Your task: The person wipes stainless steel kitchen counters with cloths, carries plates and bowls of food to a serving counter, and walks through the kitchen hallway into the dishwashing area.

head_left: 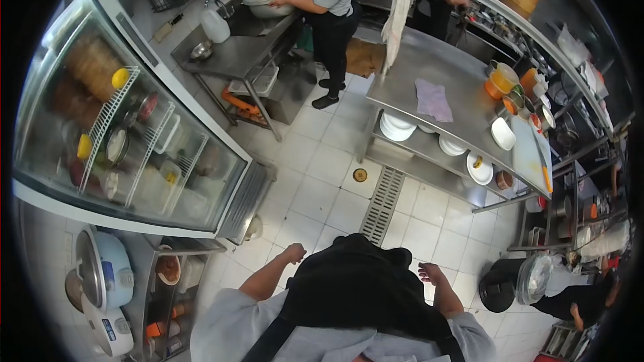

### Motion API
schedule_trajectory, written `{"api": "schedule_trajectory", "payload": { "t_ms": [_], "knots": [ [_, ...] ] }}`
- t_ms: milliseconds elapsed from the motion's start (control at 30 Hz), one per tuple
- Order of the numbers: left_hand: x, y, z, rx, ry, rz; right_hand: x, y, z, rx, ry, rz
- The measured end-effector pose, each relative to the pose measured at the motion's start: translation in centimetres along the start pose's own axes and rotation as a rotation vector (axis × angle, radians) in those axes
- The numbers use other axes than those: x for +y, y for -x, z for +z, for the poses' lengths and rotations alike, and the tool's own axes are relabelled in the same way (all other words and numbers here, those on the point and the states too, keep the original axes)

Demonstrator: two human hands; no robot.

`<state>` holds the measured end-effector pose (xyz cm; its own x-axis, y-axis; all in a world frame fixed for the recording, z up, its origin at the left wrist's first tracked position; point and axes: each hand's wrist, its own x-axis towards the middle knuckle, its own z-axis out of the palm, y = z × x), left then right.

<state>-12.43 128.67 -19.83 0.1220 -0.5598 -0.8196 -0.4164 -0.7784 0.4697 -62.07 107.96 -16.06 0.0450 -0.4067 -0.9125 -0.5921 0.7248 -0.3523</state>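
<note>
My left hand (294, 253) hangs beside the black apron (349, 288), its fingers curled in loosely with nothing visible in them. On the other side of the apron, my right hand (431, 273) is held low with its fingers slightly apart, and it holds nothing. Both hands are over the white tiled floor (298, 229), touching no object. Just ahead of them a metal drain grate (384, 206) runs through the tiles.
A glass-door fridge (231, 191) stands at left, above rice cookers (107, 275). Ahead right is a steel table (402, 74) with a purple cloth (434, 99), cutting board (530, 151) and knife (542, 161). A co-worker (329, 13) stands at the sink; another person (583, 302) is at right.
</note>
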Motion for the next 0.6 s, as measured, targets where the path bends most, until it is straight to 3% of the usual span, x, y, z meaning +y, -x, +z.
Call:
{"api": "schedule_trajectory", "payload": {
  "t_ms": [133,200,267,333,400,467,600],
  "knots": [
    [-0.9,-1.7,-1.2,-0.097,0.042,-0.083,-0.9,0.8,0.2,0.041,-0.099,-0.057],
    [-1.3,-2.9,-1.7,-0.107,-0.106,-0.130,0.4,-0.2,0.3,0.045,-0.093,-0.055],
    [-2.3,-4.2,-2.9,-0.133,-0.169,-0.019,1.1,-1.0,0.3,0.052,-0.063,-0.072],
    [-3.1,-5.1,-3.8,-0.266,-0.684,0.133,0.5,0.6,0.8,-0.003,-0.054,-0.125],
    [-3.2,-5.2,-4.5,-0.227,-0.623,0.144,-0.7,2.4,1.2,-0.133,-0.187,-0.153],
    [-1.9,-4.4,-5.2,-0.220,-0.335,-0.040,-0.4,2.8,1.5,-0.108,-0.201,-0.153],
    [1.0,-4.5,-6.4,-0.172,-0.360,0.010,1.8,0.4,0.9,0.050,-0.150,-0.081]
  ]
}}
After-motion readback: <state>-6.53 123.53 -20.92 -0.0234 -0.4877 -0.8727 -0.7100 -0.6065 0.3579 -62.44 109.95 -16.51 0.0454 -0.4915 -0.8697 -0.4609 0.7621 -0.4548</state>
